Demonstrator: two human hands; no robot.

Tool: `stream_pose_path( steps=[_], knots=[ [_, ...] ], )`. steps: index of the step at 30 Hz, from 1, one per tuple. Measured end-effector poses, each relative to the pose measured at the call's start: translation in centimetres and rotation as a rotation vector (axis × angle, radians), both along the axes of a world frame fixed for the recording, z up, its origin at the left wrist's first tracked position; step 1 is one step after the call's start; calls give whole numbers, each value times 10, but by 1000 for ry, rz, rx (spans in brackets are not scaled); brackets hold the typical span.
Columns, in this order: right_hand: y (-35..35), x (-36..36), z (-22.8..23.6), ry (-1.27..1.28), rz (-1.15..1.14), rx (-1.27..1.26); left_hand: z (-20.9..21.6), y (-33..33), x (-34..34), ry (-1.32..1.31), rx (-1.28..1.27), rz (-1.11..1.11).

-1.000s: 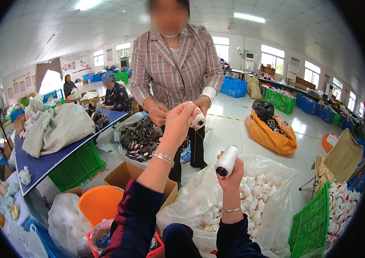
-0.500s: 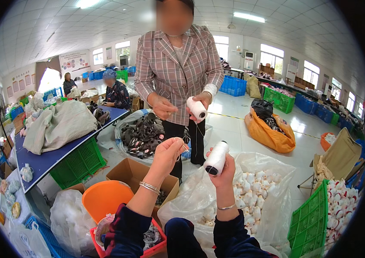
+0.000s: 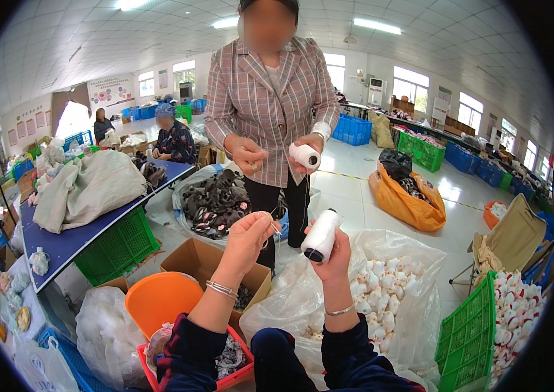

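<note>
Head cam: wearer's R hand (image 3: 338, 256) curls snugly round a white thread spool (image 3: 322, 232), long axis slanting from near-L end to far-R end. L hand (image 3: 245, 239), thumb & fingertips pinched approx. together on a thin pale strand (image 3: 278, 230), is just L of spool, not touching; R hand's nearer, in contact. Beyond spool, co-worker's hand (image 3: 315, 140) grips 2nd spool (image 3: 303, 155); plastic bag (image 3: 277, 321) w/ white plush pcs. (image 3: 381, 295) sits below.

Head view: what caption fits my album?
Right hand holds a white spool of thread; left hand pinches something thin.
</note>
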State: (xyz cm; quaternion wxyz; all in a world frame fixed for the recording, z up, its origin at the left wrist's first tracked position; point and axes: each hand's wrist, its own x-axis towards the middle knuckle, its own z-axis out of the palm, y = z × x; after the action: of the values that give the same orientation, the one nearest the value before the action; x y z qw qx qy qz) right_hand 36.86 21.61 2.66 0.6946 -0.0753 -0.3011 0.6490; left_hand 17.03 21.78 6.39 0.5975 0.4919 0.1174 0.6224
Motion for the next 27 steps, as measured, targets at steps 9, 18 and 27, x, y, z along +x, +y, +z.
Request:
stream_pose_path(
  steps=[9, 18, 27],
  knots=[
    [3, -6, -3, -25, 6, 14, -12, -1, -3, 10, 1, -38],
    [11, -6, -14, -62, 79, 83, -6, -15, -1, 26, -49, -12],
    [9, -15, -13, -70, 74, 55, -17, -12, -7, 11, -8, -49]
  ],
)
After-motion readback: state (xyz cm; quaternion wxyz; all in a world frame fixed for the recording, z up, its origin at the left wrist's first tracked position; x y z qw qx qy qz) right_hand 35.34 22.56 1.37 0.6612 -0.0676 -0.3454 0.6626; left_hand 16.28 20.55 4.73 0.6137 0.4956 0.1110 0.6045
